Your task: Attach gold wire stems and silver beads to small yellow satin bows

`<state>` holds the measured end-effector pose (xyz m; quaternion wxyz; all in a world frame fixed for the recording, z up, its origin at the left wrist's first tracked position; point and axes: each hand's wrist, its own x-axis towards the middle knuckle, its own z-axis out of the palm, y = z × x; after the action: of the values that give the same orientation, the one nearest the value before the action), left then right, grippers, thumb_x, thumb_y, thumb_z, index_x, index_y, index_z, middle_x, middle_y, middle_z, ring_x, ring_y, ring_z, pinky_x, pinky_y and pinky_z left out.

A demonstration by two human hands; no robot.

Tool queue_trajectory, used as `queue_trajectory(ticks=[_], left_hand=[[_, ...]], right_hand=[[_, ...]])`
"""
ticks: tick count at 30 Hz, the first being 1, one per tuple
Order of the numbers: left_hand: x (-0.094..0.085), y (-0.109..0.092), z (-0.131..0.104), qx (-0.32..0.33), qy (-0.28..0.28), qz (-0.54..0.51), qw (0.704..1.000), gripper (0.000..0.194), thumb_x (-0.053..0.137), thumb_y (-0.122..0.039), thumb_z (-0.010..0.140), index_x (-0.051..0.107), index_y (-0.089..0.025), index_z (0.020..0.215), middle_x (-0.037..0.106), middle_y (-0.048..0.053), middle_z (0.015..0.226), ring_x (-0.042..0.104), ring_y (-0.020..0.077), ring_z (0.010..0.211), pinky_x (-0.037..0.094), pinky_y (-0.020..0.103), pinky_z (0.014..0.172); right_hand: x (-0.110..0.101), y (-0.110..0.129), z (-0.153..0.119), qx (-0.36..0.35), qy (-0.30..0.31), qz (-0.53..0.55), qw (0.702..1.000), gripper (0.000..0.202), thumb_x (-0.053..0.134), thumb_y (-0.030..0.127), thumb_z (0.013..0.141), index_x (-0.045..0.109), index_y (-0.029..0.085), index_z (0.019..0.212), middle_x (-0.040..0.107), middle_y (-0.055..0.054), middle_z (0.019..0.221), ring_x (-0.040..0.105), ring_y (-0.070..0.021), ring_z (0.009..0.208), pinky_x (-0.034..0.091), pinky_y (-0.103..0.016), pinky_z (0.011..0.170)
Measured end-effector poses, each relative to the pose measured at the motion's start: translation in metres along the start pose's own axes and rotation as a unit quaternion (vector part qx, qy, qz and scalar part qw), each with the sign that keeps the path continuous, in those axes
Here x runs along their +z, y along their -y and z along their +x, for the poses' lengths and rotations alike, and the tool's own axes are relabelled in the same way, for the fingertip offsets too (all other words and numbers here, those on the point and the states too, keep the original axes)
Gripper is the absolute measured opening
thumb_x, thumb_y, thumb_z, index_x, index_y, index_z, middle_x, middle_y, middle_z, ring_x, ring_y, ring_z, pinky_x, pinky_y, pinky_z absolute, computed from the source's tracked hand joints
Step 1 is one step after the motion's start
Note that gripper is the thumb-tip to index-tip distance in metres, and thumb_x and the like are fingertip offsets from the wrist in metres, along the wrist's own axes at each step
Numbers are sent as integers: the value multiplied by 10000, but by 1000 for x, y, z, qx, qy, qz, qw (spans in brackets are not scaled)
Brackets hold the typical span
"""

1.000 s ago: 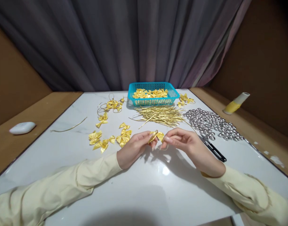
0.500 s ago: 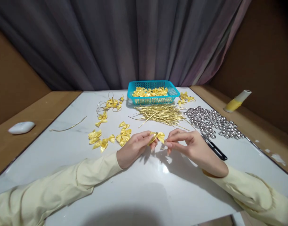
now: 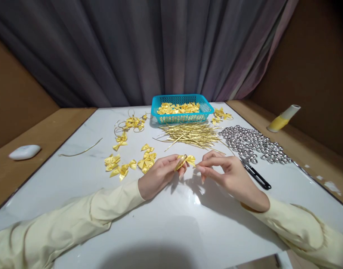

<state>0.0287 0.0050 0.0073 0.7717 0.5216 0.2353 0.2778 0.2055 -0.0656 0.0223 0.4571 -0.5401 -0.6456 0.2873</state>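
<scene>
Pinched in my left hand [image 3: 163, 175] is a yellow satin bow [image 3: 190, 160], with a gold ring-like loop against it at the fingertips. My right hand [image 3: 227, 173] has thumb and forefinger pressed together just right of the bow; what they grip, perhaps a thin gold end, is too small to make out. Beyond both hands lies a pile of gold twist ties [image 3: 192, 135]. Left of my left hand are several loose yellow bows [image 3: 147, 160]. Black-handled scissors [image 3: 257, 175] rest beside my right hand.
A blue basket [image 3: 182, 118] of yellow bows stands at the back. Silver beads [image 3: 252, 144] spread at the right. Bows with gold loops [image 3: 135, 122] lie back left. A white object [image 3: 24, 152] and a yellow-and-white tube [image 3: 284, 118] sit at the sides.
The gold loop at my left fingertips has turned and shows rounder. My right fingertips have shifted very slightly by the bow. The whole view has moved a little.
</scene>
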Motion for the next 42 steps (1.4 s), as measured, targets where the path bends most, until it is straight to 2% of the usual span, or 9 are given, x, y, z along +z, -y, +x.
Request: queue_trajectory(ticks=[9,16,23,30,42], left_hand=[[1,-2,1,-4,-14,29,999,243,538,-300,825,601,-122,671,508,7,551,452,116,579,366,234,641],[5,-6,1,3,-33,90,995,256,532,-310,814,591,-136,636,513,6,547,458,130,581,351,243,600],[7,-7,-1,11,-27,116,993,284,487,-311,840,582,-132,641,514,4,541,459,131,594,338,245,615],[6,-8,0,15,-6,80,997,229,481,-244,839,582,-127,670,506,-2,555,454,120,591,339,238,625],[4,-6,-1,15,13,101,995,271,498,-321,843,552,-132,656,519,-6,554,456,119,587,331,250,632]], right_hand=[[2,-2,-2,-34,2,-26,999,260,580,236,796,635,219,542,639,-14,588,538,-180,684,351,-399,798],[3,-2,-1,-39,6,-28,999,267,571,260,802,625,212,546,625,-16,566,544,-181,676,353,-399,776],[2,-3,-2,-32,7,16,999,261,579,210,787,614,202,528,619,-19,587,554,-177,693,373,-370,757],[2,-4,-3,-44,6,17,999,269,569,182,794,615,202,530,623,-13,585,558,-172,693,362,-376,783],[3,-4,-4,-84,4,-14,996,262,565,115,778,569,174,523,592,7,545,543,-147,635,327,-367,757]])
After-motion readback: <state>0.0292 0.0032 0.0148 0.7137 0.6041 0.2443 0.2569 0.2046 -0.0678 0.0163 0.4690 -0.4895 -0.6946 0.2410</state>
